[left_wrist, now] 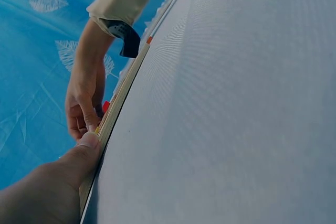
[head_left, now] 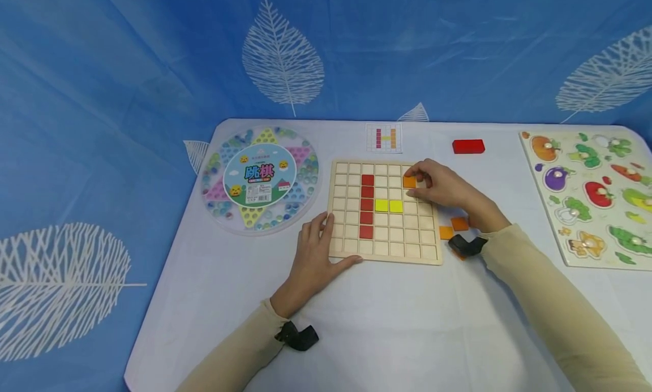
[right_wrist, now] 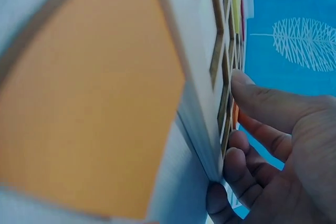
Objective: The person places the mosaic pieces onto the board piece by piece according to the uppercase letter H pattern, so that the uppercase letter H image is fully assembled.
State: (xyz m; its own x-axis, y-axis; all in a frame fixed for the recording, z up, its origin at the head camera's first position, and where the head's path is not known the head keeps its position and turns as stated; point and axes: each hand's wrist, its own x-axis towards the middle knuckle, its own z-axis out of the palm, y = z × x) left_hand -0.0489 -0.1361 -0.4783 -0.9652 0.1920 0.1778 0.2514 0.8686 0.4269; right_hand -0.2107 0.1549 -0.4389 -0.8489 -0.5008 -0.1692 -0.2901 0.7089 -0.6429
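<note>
A wooden grid board lies flat on the table. A column of several red tiles and two yellow tiles beside it sit in its cells. My left hand rests at the board's lower left corner, fingers along the left edge and thumb at the front edge. At the upper right of the grid my right hand pinches an orange tile between thumb and finger, over a cell. Loose orange tiles lie by the board's right edge, partly hidden by the wrist strap.
Behind the board lies a small printed pattern card, with a red block to its right. A round Chinese checkers set stands on the left. A vegetable knob puzzle lies at the far right.
</note>
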